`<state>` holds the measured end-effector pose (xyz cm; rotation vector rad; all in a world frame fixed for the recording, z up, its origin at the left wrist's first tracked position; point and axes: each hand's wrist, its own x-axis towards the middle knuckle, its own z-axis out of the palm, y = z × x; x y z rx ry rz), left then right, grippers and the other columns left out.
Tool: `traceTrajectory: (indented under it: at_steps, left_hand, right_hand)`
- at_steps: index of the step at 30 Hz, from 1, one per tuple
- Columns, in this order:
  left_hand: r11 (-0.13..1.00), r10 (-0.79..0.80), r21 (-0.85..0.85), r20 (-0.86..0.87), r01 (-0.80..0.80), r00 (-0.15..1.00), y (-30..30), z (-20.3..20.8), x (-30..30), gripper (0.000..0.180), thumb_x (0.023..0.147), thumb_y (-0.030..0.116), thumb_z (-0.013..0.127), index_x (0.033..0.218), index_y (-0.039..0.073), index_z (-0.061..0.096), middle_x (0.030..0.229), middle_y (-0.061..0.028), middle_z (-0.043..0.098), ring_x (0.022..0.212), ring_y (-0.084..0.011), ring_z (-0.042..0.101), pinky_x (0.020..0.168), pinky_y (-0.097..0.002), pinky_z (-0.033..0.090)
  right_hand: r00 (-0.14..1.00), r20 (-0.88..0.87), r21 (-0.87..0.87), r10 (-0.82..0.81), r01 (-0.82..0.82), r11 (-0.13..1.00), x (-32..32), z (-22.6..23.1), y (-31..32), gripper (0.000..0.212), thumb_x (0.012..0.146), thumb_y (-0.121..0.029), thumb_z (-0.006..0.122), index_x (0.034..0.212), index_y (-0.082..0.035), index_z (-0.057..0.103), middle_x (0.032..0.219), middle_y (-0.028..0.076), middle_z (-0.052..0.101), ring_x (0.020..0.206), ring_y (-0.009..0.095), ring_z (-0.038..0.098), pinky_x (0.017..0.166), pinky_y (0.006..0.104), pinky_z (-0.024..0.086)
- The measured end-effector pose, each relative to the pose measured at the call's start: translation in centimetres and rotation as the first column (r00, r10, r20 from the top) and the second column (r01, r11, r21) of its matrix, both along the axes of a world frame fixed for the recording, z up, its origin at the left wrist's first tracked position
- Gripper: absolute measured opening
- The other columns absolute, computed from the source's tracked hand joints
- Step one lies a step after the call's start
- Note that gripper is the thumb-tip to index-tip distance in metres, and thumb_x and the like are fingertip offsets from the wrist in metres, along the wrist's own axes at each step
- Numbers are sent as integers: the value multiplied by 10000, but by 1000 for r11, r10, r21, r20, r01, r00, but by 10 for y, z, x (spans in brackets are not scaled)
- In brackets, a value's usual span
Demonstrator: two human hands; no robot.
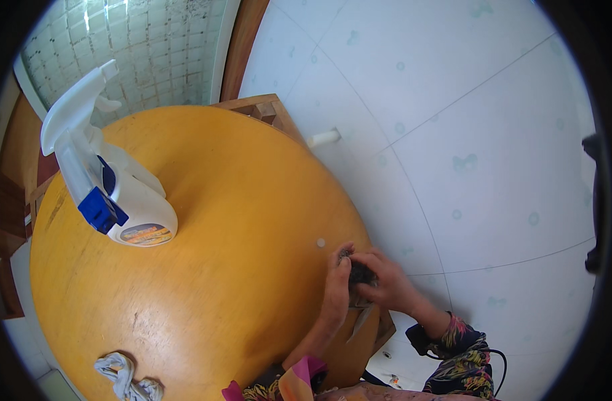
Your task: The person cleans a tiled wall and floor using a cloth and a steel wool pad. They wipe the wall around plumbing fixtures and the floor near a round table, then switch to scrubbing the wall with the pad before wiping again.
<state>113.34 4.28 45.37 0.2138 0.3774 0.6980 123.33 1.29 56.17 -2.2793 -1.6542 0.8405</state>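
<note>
My left hand (pixel 336 291) and my right hand (pixel 386 281) meet at the right rim of a round yellow wooden table (pixel 232 220). Together they grip a small dark, fuzzy clump (pixel 359 275) pressed against the table's edge; what it is I cannot make out. A thin flat grey strip (pixel 361 319) hangs down below the hands along the rim. My right hand covers the clump from the right, and my left hand's fingers curl over it from the table side. Both sleeves are colourful and patterned.
A white spray bottle (pixel 112 180) with a blue trigger stands on the table's left part. A crumpled grey rag (pixel 125 377) lies near the front edge. A small white dot (pixel 321 242) sits just above my hands. Pale tiled floor (pixel 466 134) lies to the right.
</note>
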Motion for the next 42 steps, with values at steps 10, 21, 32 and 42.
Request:
traceTrajectory:
  at_steps: [10,21,32,42]
  left_hand:
    - [986,78,158,-133,-56,988,-1,-3,2,577,1055,352,361,1518,22,261,1424,-165,378,1256,-261,487,1061,-386,400]
    - [978,28,206,-152,4,988,5,-1,-2,479,1040,259,393,1445,4,385,1229,-124,527,1120,-195,519,1026,-350,430]
    - [958,8,285,-175,42,985,4,0,-7,466,1048,264,381,1415,-19,431,1203,-134,575,1101,-195,534,1022,-340,421]
    - [954,-22,290,-177,74,984,1,-4,-3,401,1046,227,456,1352,-27,505,1235,-117,609,1164,-195,558,1033,-312,422]
  right_hand:
    - [700,714,402,17,-430,808,46,43,118,427,689,-60,736,1105,-107,651,947,85,584,838,275,597,708,388,459]
    - [129,961,-139,245,-541,829,115,37,194,92,710,6,605,773,-56,627,893,94,554,792,281,556,708,402,408]
    - [96,987,-47,132,-604,795,147,48,233,72,763,-24,594,712,-73,604,871,95,560,775,247,582,665,387,415]
    - [47,964,-204,263,-507,837,121,34,214,68,792,-28,600,758,-53,653,917,99,597,791,253,636,648,409,475]
